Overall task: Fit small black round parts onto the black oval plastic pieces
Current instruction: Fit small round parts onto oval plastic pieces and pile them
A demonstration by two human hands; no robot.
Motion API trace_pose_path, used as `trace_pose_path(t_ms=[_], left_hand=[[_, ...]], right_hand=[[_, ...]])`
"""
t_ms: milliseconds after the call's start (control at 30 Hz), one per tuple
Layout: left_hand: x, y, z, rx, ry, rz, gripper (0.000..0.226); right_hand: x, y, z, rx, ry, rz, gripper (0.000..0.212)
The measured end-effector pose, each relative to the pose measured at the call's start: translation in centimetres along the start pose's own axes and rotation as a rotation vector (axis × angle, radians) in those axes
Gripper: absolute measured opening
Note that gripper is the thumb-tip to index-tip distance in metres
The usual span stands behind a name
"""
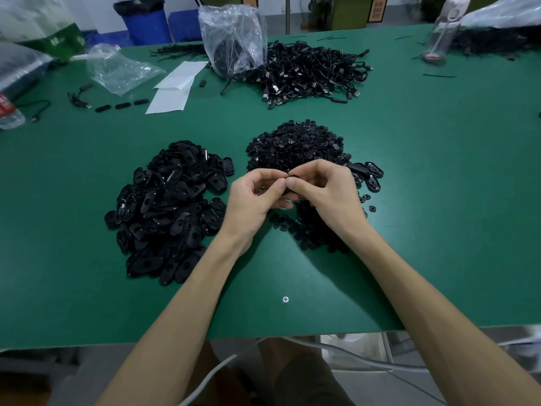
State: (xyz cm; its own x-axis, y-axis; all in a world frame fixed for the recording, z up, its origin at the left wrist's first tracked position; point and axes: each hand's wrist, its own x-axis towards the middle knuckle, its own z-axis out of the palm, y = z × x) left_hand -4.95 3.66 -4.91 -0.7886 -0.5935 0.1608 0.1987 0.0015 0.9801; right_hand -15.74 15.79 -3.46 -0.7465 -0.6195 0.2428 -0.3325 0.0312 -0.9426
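A large heap of black oval plastic pieces point(167, 212) lies on the green table at the left. A mound of small black round parts point(295, 145) sits at the centre, just behind my hands. My left hand point(253, 200) and my right hand point(325, 191) meet above the table in front of that mound. Both pinch one black piece point(292, 183) between thumbs and fingertips; most of it is hidden by my fingers. A few oval pieces point(369, 171) lie right of my right hand, and loose round parts point(310, 232) are scattered under my right wrist.
A tangle of black cables point(310, 74) and a clear plastic bag point(234, 39) lie at the back centre. White paper sheets point(175, 86), another bag point(117, 68) and a bottle point(8, 112) are back left. A clear bottle point(442, 33) stands back right. The table's near edge point(263, 336) runs below my forearms.
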Motion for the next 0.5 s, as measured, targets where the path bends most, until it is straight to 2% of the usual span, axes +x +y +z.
trace_pose_path(t_ms=[300, 500], left_hand=[[-0.03, 0.16, 0.05, 0.022, -0.041, 0.006, 0.015], [0.19, 0.06, -0.17, -0.026, 0.027, -0.009, 0.016]], right_hand=[[-0.13, -0.23, -0.06, 0.046, 0.013, -0.005, 0.01], [-0.1, -0.42, -0.06, 0.155, 0.008, 0.028, 0.008]])
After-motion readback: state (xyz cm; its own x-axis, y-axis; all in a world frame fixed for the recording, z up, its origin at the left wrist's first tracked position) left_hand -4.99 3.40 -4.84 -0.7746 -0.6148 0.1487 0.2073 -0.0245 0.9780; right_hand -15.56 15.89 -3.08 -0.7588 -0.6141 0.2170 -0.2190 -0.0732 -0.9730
